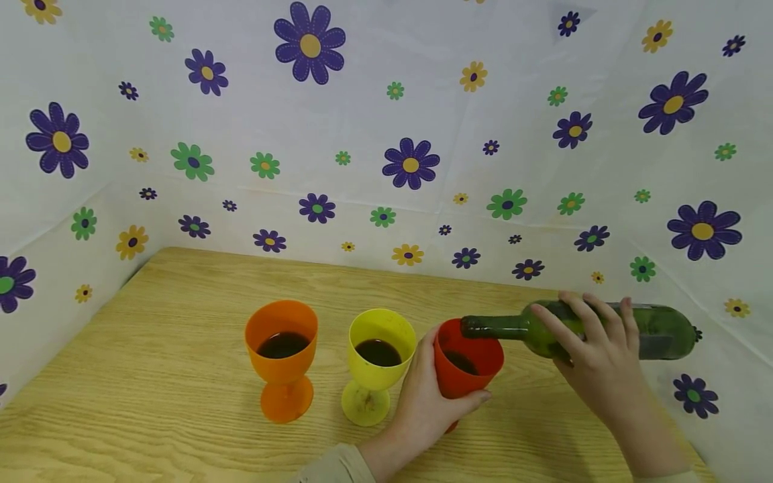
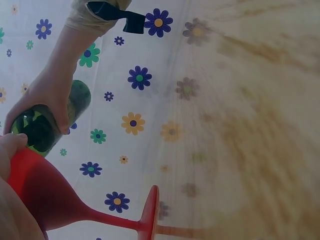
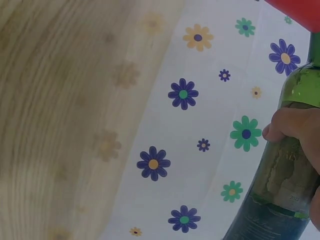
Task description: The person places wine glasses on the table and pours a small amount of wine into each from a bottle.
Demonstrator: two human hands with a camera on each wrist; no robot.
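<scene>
At the right of the head view, my left hand (image 1: pixel 419 396) grips a red plastic goblet (image 1: pixel 470 379) round its bowl. Dark liquid shows inside it. My right hand (image 1: pixel 604 362) holds a green glass wine bottle (image 1: pixel 664 332) by its body, lying almost level. The bottle's mouth is over the goblet's rim, overlapping its far edge in this view. In the left wrist view the goblet's stem and foot (image 2: pixel 148 215) show, the foot at the table surface. The right wrist view has the thumb (image 3: pixel 290 125) across the bottle above its label.
Left of the red goblet stand a yellow goblet (image 1: pixel 370 377) and an orange goblet (image 1: pixel 280 367), both with dark liquid inside. The yellow one is right beside my left hand. A wood-grain table (image 1: pixel 151 376) lies beneath, with flower-print sheeting (image 1: pixel 362 121) behind and at both sides.
</scene>
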